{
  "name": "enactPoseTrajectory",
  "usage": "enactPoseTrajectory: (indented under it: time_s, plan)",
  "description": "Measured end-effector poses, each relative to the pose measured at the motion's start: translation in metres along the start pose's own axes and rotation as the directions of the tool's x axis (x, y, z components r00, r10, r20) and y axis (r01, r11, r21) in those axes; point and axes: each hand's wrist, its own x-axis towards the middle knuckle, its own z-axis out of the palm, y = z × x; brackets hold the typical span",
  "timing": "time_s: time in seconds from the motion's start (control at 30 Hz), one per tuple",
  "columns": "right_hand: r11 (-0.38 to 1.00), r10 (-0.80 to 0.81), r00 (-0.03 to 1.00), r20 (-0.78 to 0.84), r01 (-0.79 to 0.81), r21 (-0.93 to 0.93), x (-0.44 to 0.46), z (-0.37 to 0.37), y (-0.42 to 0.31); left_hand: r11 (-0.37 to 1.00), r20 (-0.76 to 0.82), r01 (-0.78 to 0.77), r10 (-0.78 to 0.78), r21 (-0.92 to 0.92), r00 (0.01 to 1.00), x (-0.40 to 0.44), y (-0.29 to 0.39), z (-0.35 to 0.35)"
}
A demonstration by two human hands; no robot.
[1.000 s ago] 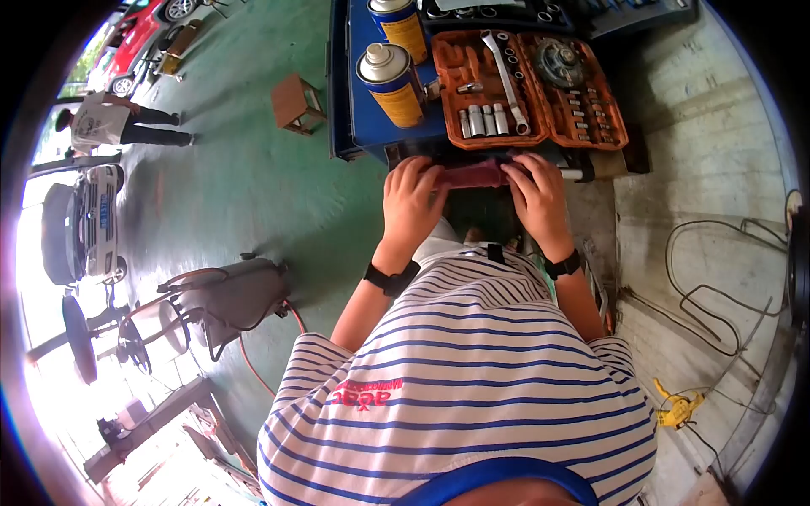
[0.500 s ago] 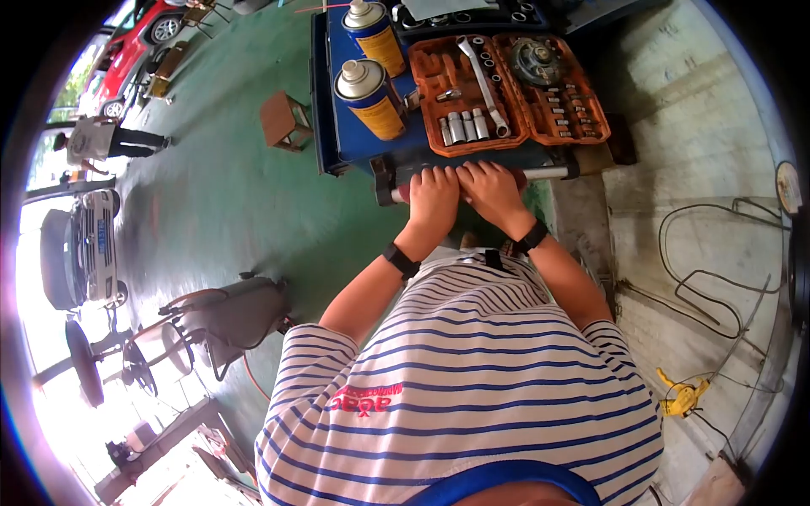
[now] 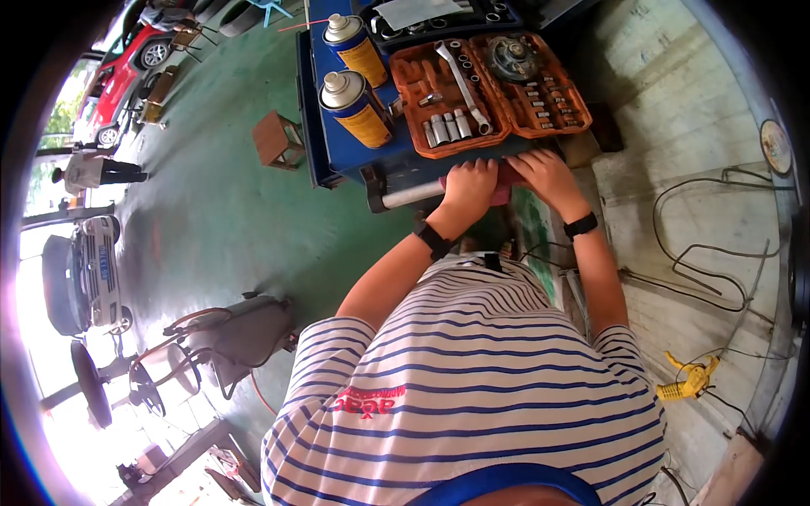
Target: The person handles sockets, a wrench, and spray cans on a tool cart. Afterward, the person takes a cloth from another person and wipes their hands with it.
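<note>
A dark red cloth (image 3: 504, 192) is wrapped about the silver handle bar (image 3: 412, 196) on the front of a blue tool cart (image 3: 344, 150). My left hand (image 3: 469, 192) is closed over the cloth and the bar, fingers curled over the top. Beside it, my right hand (image 3: 548, 179) grips the cloth near the bar's right end, which it hides. Just beyond my fingers lies an opened orange socket set case (image 3: 440, 152), with a ratcheting wrench (image 3: 464, 84) and several sockets (image 3: 447, 126) in it. A round metal part (image 3: 513, 59) rests in its right half.
Two spray cans (image 3: 359, 110) stand at the cart's left. Behind the case is a dark tool tray (image 3: 506, 13). A wooden stool (image 3: 277, 139) stands on the green floor. A wall with cables (image 3: 675, 190) runs along my right. A person (image 3: 97, 170) is far left.
Both my hands have slid right along the bar, taking the red cloth with them. More of the bar's left part shows. The view has shifted slightly.
</note>
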Motion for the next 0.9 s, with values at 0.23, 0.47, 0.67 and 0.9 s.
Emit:
enactPoseTrajectory:
  time_s: [0.23, 0.47, 0.67, 0.9]
  plan:
    - [0.975, 0.220, 0.927, -0.304, -0.205, 0.081, 0.000, 0.014, -0.055, 0.991, -0.091, 0.019, -0.031, -0.129, 0.995, -0.021, -0.015, -0.017]
    - [0.947, 0.251, 0.940, -0.230, -0.190, 0.258, -0.010, -0.006, -0.062, 0.980, -0.072, 0.032, -0.048, -0.198, 0.996, -0.069, -0.060, -0.072]
    - [0.962, 0.271, 0.909, -0.317, -0.240, 0.133, -0.024, -0.016, -0.043, 0.991, -0.173, 0.014, -0.037, -0.132, 0.984, -0.086, -0.064, -0.082]
    - [0.754, 0.618, 0.669, -0.413, -0.357, 0.551, -0.025, -0.009, -0.055, 0.991, -0.321, -0.013, -0.032, -0.137, 0.947, -0.085, -0.058, -0.073]
